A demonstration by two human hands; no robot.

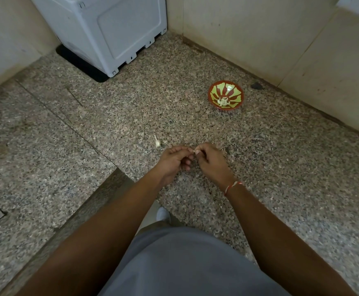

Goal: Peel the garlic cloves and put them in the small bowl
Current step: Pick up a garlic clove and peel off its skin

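- Presently, the speckled surface [259,167] carries the small bowl [225,95], peeled cloves inside.
- Left hand [173,159] and right hand [209,160] together pinch one garlic clove [192,151].
- Probably light, firm, papery-skinned: grip the tip.

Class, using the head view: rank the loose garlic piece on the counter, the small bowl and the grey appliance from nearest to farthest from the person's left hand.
1. Garlic piece: on the counter just beyond the left hand, slightly to its left.
2. Small bowl: farther back and to the right, near the wall, with peeled cloves inside.
3. Grey appliance: farthest, in the back left corner.
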